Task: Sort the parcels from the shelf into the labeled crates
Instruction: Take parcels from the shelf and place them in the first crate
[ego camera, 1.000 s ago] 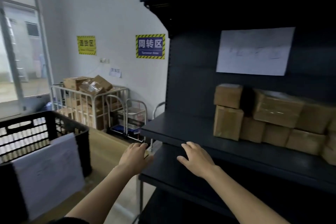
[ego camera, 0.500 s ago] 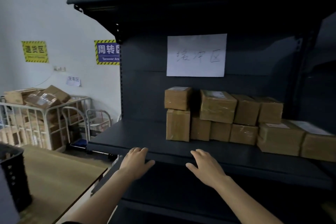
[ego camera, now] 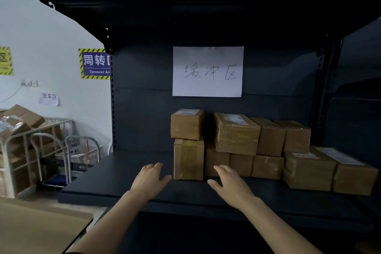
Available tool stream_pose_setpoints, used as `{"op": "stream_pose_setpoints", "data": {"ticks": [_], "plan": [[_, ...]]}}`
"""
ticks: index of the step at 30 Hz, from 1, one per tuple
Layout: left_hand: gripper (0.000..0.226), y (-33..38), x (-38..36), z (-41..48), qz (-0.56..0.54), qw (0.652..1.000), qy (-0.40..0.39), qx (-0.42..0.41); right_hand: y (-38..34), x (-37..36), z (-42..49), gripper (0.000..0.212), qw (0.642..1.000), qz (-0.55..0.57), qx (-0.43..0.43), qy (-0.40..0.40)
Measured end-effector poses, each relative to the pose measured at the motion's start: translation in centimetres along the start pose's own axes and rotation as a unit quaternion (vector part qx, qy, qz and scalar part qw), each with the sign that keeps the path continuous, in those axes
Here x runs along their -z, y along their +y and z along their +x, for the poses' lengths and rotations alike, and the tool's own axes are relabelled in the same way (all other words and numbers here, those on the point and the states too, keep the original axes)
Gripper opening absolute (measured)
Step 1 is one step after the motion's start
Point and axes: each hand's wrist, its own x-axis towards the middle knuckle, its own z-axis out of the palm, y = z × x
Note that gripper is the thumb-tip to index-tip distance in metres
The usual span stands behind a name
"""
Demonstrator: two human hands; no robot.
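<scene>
a: head view, then. what writing can you read?

b: a white paper sheet [ego camera: 207,71] on the back panel of the dark shelf [ego camera: 123,173], at 12 o'clock from the hands, is hand-written "缓冲区". on the wall at 9 o'clock a blue sign [ego camera: 95,63] with a striped border reads "周转" and "turnover ar"; the shelf cuts off the rest. at the far left edge a yellow sign [ego camera: 5,61] shows only "区". below the blue sign, a small note [ego camera: 49,98] says "笼车区".

a: and the parcels?

b: brown taped parcels [ego camera: 268,136] are stacked two high on the shelf board, from the centre out toward 3 o'clock. at the left end a small parcel [ego camera: 187,125] sits on an upright parcel [ego camera: 188,160]. several carry white labels on top, but the print is too small to read.

a: the hands?

b: left hand [ego camera: 149,179] and right hand [ego camera: 231,186] are at 6 o'clock, palms down over the board, fingers loosely spread, holding nothing. the left thumb is just beside the upright parcel. the right fingertips are near the bottom row; whether they touch it, i cannot tell.

a: what else?

b: a metal cage cart [ego camera: 24,150] with boxes at 8 o'clock, and a wooden table [ego camera: 37,227] at 7.
</scene>
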Motion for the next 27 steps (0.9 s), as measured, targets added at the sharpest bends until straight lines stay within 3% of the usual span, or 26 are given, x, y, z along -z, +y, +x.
{"op": "stream_pose_setpoints", "data": {"ticks": [7, 13, 16, 22, 24, 27], "plan": [[0.061, -0.9, 2.4, 7.7, -0.105, 0.994, 0.038, -0.016, -3.0, 1.6, 7.6, 0.063, 0.994, 0.087, -0.008, 0.065], [0.060, 0.4, 5.4, 15.3, -0.203, 0.977, 0.049, -0.046, -4.9, 3.6, 14.7, 0.063, 0.977, 0.142, -0.067, 0.144], [0.058, 1.7, 5.8, 17.8, -0.295, 0.955, 0.023, -0.038, -5.1, 3.8, 17.0, 0.063, 0.965, 0.189, -0.099, 0.155], [0.063, 2.7, 4.8, 20.4, -0.457, 0.883, -0.089, 0.065, -4.6, 3.2, 18.8, 0.058, 0.946, 0.274, -0.119, 0.128], [0.052, 2.9, 4.6, 20.2, -0.511, 0.850, -0.109, 0.066, -4.8, 3.1, 18.8, 0.052, 0.937, 0.308, -0.108, 0.128], [0.041, 2.4, 4.4, 19.7, -0.541, 0.836, -0.090, 0.019, -5.1, 3.3, 18.3, 0.047, 0.924, 0.347, -0.069, 0.146]]}}
